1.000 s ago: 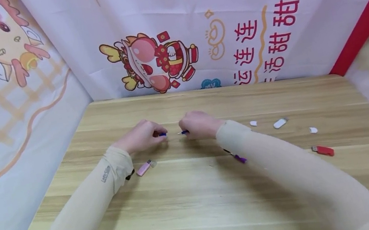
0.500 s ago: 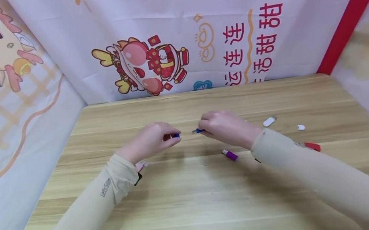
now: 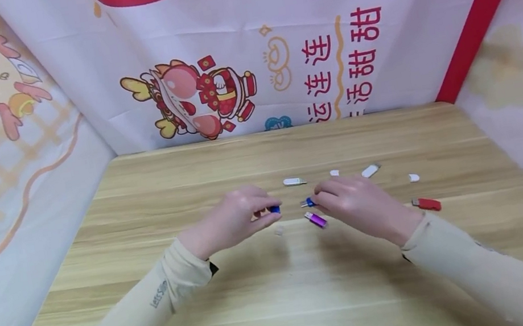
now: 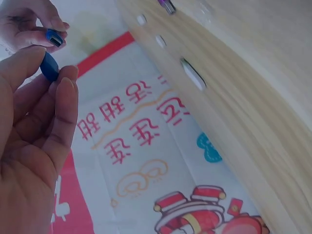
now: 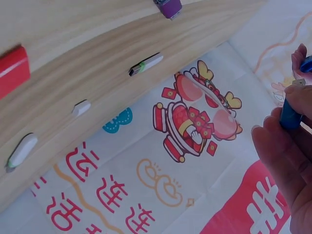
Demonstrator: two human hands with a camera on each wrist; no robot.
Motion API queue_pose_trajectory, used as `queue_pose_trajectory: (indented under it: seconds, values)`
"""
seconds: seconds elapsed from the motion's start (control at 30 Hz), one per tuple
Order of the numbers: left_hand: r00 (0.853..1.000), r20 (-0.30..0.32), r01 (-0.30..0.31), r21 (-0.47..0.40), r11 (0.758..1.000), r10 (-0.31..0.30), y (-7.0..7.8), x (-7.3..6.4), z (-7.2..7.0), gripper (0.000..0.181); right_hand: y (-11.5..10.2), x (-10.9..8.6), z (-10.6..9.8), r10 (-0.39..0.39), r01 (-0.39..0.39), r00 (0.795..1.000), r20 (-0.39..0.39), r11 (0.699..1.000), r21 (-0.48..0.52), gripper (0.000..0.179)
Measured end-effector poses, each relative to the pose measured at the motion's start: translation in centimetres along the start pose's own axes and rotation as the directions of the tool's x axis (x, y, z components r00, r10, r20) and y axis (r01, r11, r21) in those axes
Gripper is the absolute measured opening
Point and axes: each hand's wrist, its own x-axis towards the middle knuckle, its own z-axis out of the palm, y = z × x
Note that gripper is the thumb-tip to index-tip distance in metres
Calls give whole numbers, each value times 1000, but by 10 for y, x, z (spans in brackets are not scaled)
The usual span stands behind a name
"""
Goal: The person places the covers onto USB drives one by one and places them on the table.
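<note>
In the head view, my left hand (image 3: 239,218) pinches a small blue cap (image 3: 275,209) between thumb and fingertips. My right hand (image 3: 359,207) grips a blue USB flash drive (image 3: 310,201), its bare metal plug pointing left at the cap. A short gap separates the two pieces, both raised over the table. From the left wrist view, the cap (image 4: 49,67) sits between fingers and thumb, with the drive's plug end (image 4: 54,38) just beyond it. The right wrist view has the drive's blue body (image 5: 291,113) held between thumb and fingers.
Just in front of the right fingertips lies a purple USB drive (image 3: 316,220), near a clear cap (image 3: 279,230). Behind are two white drives (image 3: 294,182) and a white cap (image 3: 334,173). Farther right lie another white cap (image 3: 414,178) and a red drive (image 3: 426,204).
Both hands have moved right and nearer the body, carrying the blue cap and drive, still apart. A white drive behind them has come into sight. The head view has shifted slightly right.
</note>
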Motion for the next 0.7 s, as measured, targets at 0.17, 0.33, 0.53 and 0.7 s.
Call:
queue_pose_trajectory:
  seconds: [0.17,0.33,0.53,0.7]
  values:
    - [996,-74,-54,7,999,54,14,3,10,27,-7,-15,-9,7,-7,1000,-17,1000,-2,30]
    - [987,-126,-103,11,995,103,28,6,18,27,-18,-27,-18,-14,14,999,-32,1000,-14,13]
    - [980,-137,-140,16,990,141,43,9,22,29,-29,-35,-23,-55,47,986,-159,998,-51,35]
    - [981,-136,-136,32,990,139,49,14,25,28,-33,-38,-27,-76,53,968,-241,993,-101,32]
